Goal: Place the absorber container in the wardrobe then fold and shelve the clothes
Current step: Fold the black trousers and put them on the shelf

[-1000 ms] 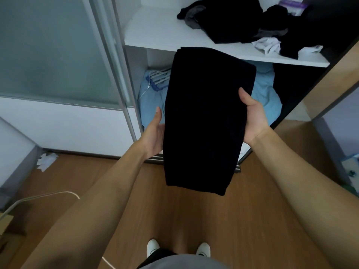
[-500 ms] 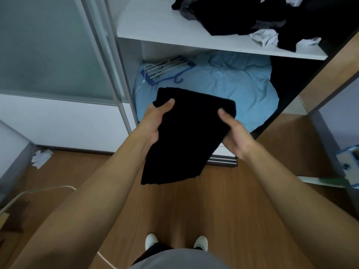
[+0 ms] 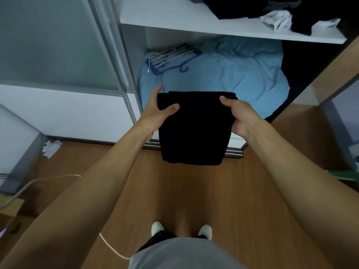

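Two hands grip the folded black garment (image 3: 194,131), held at the wardrobe's (image 3: 174,22) open bottom bay: left hand (image 3: 155,115) at its 9 o'clock, right hand (image 3: 242,119) at 3 o'clock. Thumbs on top, fingers (image 3: 158,91) mostly hidden underneath. Clothes pile (image 3: 242,6) at 1 o'clock, cropped by frame top.

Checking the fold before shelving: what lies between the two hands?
In the head view, the folded black garment fills that stretch: the left hand grips its left edge, the right hand its right edge.
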`<control>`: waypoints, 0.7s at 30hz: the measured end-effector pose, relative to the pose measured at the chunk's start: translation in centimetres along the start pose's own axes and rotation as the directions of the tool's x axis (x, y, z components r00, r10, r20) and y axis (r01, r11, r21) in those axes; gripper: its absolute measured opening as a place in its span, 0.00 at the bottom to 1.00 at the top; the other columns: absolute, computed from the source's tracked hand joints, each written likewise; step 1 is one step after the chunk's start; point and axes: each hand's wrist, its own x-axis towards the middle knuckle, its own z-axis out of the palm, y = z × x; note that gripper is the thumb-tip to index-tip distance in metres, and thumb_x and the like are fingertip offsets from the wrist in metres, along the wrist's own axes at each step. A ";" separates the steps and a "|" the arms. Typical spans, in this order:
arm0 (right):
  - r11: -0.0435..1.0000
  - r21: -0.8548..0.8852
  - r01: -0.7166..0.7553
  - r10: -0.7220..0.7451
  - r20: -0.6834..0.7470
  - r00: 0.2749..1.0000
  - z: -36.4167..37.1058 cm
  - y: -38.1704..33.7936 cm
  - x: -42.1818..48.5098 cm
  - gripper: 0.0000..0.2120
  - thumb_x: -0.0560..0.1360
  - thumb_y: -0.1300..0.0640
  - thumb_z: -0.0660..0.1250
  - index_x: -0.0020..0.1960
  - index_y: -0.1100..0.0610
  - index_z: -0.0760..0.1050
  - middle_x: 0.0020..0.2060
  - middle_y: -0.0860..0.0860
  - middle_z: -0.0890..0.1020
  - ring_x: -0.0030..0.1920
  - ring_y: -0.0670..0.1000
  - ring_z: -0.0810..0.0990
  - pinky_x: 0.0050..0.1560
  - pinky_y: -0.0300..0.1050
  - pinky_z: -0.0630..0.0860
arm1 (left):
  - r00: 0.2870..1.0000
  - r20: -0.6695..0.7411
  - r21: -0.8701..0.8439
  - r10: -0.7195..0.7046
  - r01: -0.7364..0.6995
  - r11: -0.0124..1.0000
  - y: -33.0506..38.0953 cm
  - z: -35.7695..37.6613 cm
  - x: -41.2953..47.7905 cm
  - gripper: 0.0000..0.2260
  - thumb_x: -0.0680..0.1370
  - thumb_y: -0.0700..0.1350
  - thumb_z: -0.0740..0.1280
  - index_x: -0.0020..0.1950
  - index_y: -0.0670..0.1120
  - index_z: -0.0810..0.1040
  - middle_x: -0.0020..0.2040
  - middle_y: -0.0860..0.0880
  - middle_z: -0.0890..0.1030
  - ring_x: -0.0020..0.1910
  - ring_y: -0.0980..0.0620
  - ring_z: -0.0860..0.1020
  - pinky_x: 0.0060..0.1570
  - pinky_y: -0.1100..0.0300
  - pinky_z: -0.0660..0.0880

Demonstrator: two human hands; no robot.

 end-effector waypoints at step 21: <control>0.252 -0.774 0.580 -0.100 0.576 0.812 5.7 0.6 0.4 0.16 0.71 0.53 0.76 0.53 0.61 0.77 0.43 0.48 0.81 0.45 0.48 0.80 0.46 0.41 0.74 | 0.986 0.116 -0.163 0.122 -0.103 0.981 4.3 -1.7 0.2 0.19 0.70 0.40 0.73 0.59 0.53 0.78 0.54 0.47 0.79 0.50 0.51 0.82 0.48 0.58 0.79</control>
